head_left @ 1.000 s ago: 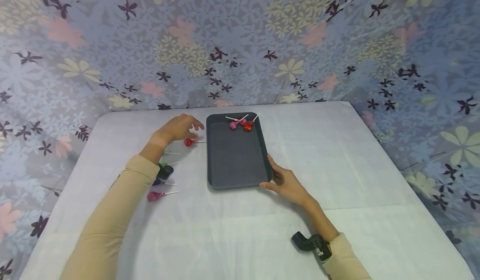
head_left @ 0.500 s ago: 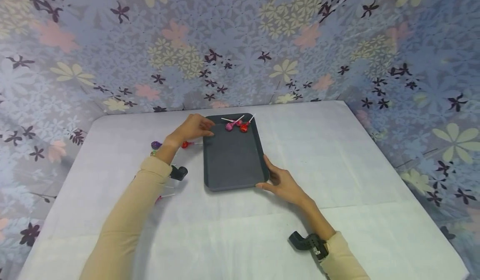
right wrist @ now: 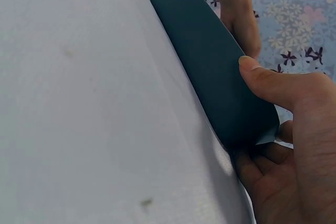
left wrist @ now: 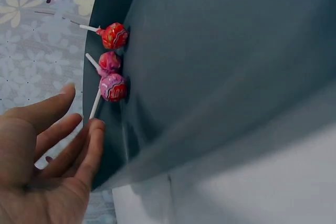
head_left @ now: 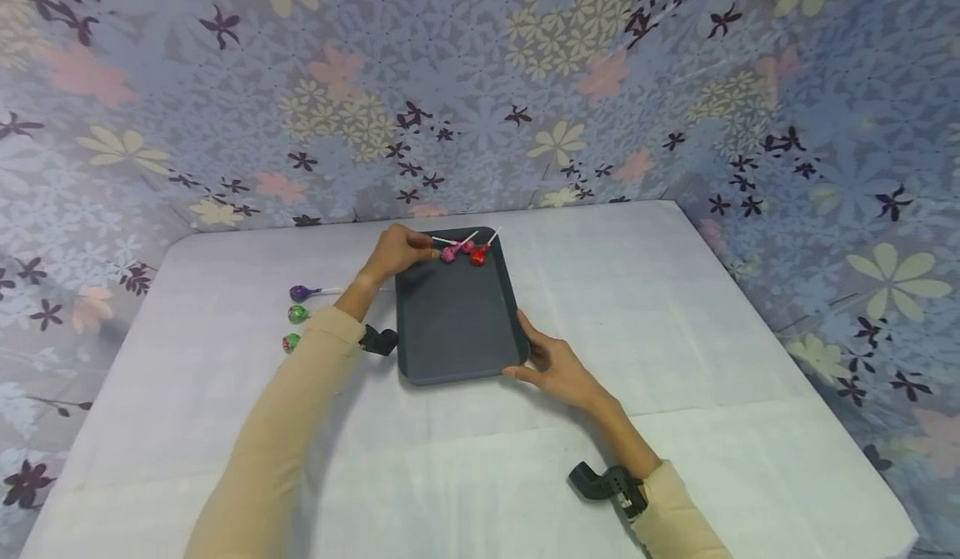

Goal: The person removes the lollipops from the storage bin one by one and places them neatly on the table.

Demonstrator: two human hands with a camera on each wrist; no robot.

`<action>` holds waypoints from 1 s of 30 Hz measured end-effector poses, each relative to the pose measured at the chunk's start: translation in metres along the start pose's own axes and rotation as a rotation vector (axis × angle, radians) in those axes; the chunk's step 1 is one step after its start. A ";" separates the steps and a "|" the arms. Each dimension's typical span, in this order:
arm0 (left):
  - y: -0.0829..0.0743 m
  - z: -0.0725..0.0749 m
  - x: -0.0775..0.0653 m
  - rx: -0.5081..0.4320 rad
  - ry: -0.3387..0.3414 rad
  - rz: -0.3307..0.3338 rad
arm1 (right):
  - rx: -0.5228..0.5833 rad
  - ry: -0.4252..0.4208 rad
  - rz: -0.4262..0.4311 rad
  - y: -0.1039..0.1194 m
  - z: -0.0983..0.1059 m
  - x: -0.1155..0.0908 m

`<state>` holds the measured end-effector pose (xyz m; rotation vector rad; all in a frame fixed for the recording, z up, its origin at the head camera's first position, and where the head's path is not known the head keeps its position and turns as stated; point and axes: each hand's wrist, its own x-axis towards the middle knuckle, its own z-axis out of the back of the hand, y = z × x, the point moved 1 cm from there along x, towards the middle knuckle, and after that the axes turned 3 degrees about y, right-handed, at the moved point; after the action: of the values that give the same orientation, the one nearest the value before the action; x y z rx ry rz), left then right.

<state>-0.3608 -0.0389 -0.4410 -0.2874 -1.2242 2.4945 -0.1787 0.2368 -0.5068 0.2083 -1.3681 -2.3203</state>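
Note:
A dark grey tray [head_left: 461,321] lies on the table, with one red lollipop [head_left: 478,257] and two pink lollipops [left wrist: 113,87] at its far end. My left hand [head_left: 397,249] is over the tray's far left corner. In the left wrist view its thumb and fingers are apart, and a fingertip reaches the white stick of the nearest pink lollipop. My right hand [head_left: 558,367] grips the near right corner of the tray. The right wrist view has the thumb [right wrist: 252,69] on the rim and the other fingers curled beneath the corner.
Left of the tray, a purple lollipop [head_left: 300,293] and two green lollipops [head_left: 297,314] lie on the white tablecloth [head_left: 465,476]; the left sleeve [head_left: 292,426] hides part of this area. A flowered cloth [head_left: 450,84] rises behind the table.
My left hand has moved right, from beside the red lollipop on the table to the tray's far left corner. The purple lollipop now shows. My right hand keeps its grip on the tray.

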 end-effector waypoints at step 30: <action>-0.008 -0.037 0.024 -0.053 -0.150 0.240 | -0.021 0.001 -0.014 -0.004 0.000 0.000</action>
<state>-0.3691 0.0023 -0.4577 -0.2797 -1.3897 2.7331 -0.1792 0.2382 -0.5103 0.2129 -1.3459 -2.3440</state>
